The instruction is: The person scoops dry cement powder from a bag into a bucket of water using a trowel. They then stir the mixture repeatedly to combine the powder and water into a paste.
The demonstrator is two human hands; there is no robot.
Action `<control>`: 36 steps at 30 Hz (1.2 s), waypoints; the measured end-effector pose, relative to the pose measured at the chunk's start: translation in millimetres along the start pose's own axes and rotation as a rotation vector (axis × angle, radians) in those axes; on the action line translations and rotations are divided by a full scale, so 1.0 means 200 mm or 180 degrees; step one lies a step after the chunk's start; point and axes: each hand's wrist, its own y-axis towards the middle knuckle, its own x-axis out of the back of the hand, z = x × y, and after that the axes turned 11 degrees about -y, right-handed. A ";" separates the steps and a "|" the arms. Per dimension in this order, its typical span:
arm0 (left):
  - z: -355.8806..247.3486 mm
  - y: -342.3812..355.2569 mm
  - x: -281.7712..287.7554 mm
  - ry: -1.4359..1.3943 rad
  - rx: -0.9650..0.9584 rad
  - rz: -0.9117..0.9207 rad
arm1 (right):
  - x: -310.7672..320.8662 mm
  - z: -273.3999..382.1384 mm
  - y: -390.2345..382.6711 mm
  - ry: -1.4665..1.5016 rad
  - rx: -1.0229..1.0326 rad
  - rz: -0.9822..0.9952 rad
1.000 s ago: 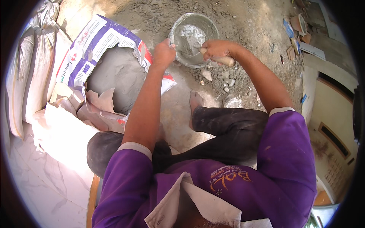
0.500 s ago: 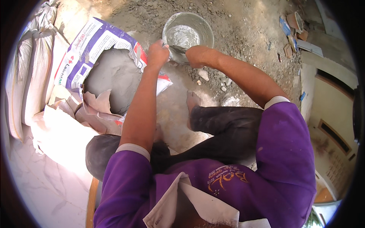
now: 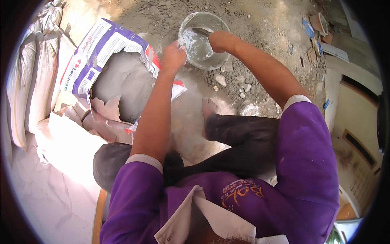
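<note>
A grey, mortar-smeared bucket [image 3: 209, 18] stands on the dirt ahead of me, with wet grey-white mix [image 3: 197, 46] in its bottom. My left hand [image 3: 174, 57] is closed on the bucket's near left rim. Over the right side of the bucket, my right hand [image 3: 222, 42] is wrapped round the handle of a trowel. The trowel's blade [image 3: 201, 31] points left inside the bucket, near its far wall; the handle is hidden by my fingers. Left of my left forearm lies a torn purple-and-white bag [image 3: 99, 40], its grey powder [image 3: 124, 81] exposed.
Full white sacks [image 3: 40, 77] lean at the far left, above pale marble-look tiles [image 3: 61, 195]. Stones [image 3: 220, 79] and rubble lie right of the bucket. A plant pot [image 3: 319, 23] and scraps sit at the far right. My bare foot [image 3: 209, 109] rests near the bucket.
My right hand and the trowel have moved from the bucket's near rim, beside my left hand, up and right into the bucket. The bucket appears slightly shifted right, tilted differently; my left hand keeps its grip.
</note>
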 end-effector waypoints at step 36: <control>0.15 0.07 0.01 0.0136 -0.0268 -0.0297 | 0.02 0.23 -0.16 0.0250 0.0538 0.0098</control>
